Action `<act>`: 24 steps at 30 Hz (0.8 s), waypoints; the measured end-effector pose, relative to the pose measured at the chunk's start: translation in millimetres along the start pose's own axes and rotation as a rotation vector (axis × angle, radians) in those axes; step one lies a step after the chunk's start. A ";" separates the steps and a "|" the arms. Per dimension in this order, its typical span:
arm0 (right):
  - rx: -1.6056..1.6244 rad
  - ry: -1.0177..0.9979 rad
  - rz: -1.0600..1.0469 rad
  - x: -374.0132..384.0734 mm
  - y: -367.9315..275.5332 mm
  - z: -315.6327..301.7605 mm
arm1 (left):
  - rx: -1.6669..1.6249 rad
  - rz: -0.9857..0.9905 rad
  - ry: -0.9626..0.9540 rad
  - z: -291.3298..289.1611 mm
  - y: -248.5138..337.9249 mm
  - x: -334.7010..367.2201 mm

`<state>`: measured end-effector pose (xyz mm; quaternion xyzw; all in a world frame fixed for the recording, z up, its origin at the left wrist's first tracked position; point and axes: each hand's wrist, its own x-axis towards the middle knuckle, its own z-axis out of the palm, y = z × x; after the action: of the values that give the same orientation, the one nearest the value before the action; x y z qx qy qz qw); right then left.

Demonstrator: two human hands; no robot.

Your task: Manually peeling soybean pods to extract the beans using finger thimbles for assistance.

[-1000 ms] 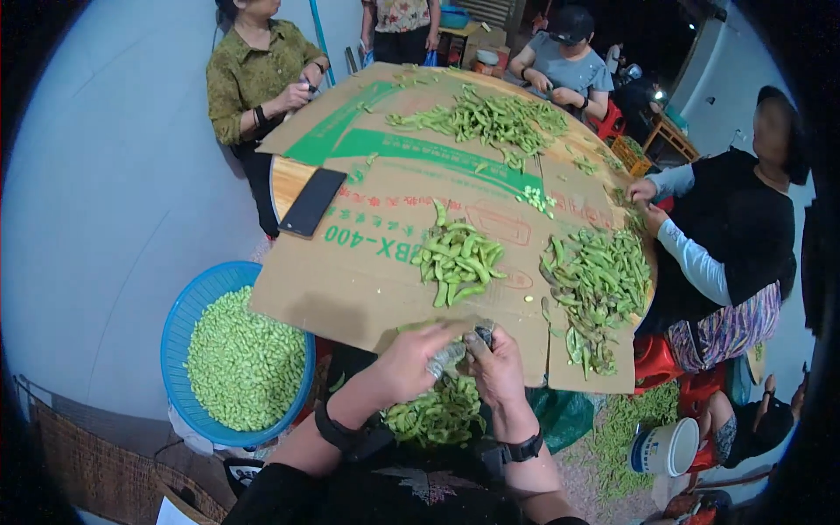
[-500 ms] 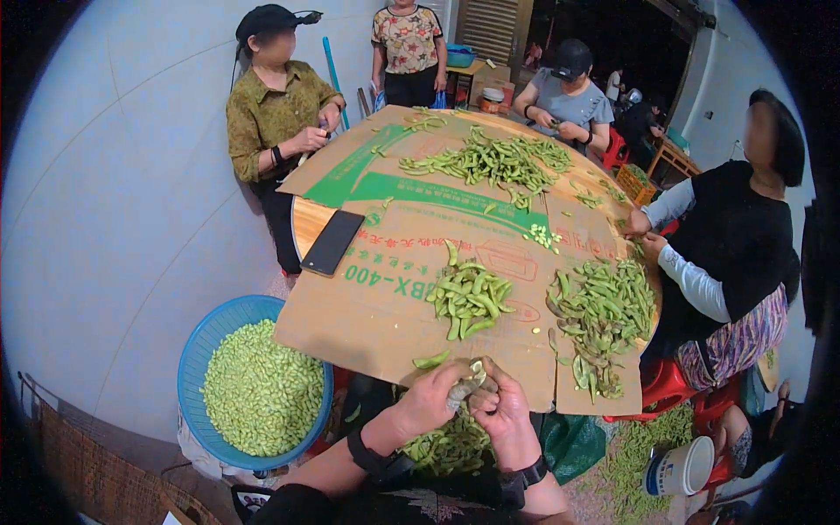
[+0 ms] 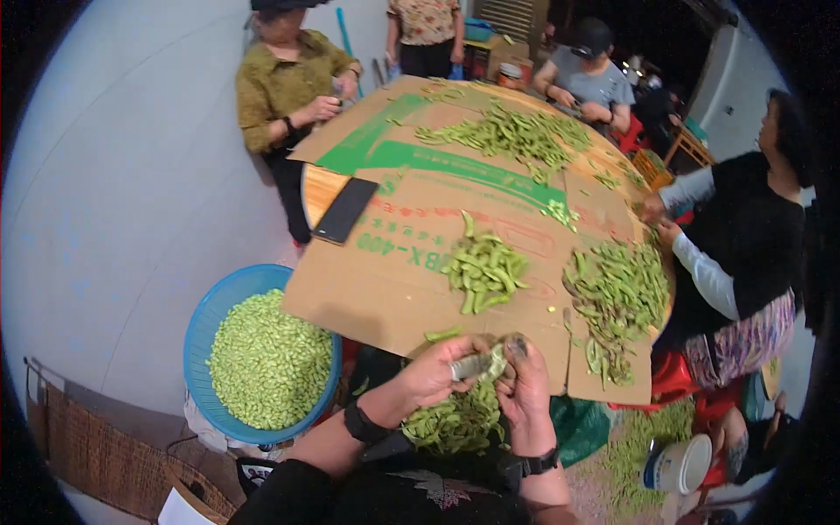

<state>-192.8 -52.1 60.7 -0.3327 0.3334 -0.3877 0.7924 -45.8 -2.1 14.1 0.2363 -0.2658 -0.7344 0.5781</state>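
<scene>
Just off the table's near edge, my left hand (image 3: 430,372) and my right hand (image 3: 525,385) meet around a green bean pod (image 3: 497,360). Both hands are closed on it, fingertips pinching. A greyish-white wrapping (image 3: 470,366) shows at the left thumb. Below my hands, a heap of green pods and husks (image 3: 455,424) lies at my lap. A pile of plump bean pods (image 3: 486,269) rests on the cardboard (image 3: 394,306) ahead, and a single pod (image 3: 443,333) lies by the edge near my left hand. Shelled beans (image 3: 267,367) fill a blue basket (image 3: 199,372) at the left.
A black phone (image 3: 346,210) lies on the cardboard's left side. More pods are piled at the right (image 3: 619,293) and far middle (image 3: 516,136). Co-workers stand or sit round the table. A white bucket (image 3: 682,464) stands on the floor at lower right, near scattered husks (image 3: 643,446).
The view has tilted, so the table sits higher and further right. My hands have turned slightly and parted a little, with more of the pod showing between them.
</scene>
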 end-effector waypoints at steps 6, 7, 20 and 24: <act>-0.206 -0.436 -0.020 7.3 -23.5 -25.8 | 0.394 0.229 0.265 6.6 21.2 -10.7; -0.468 -0.537 -0.061 6.8 -38.1 -18.3 | 0.322 0.199 0.286 4.8 33.7 -14.3; -1.799 0.161 -0.653 94.7 -13.4 -13.8 | 1.031 0.431 0.534 -3.5 27.7 -6.9; -1.869 0.059 -0.628 81.0 -19.6 -15.4 | 1.691 0.398 0.447 -17.9 44.0 -9.8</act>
<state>-173.9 -133.4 45.6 -0.8886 0.4218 -0.1691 0.0629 -0.1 -3.0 30.4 0.6701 -0.6353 -0.1160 0.3658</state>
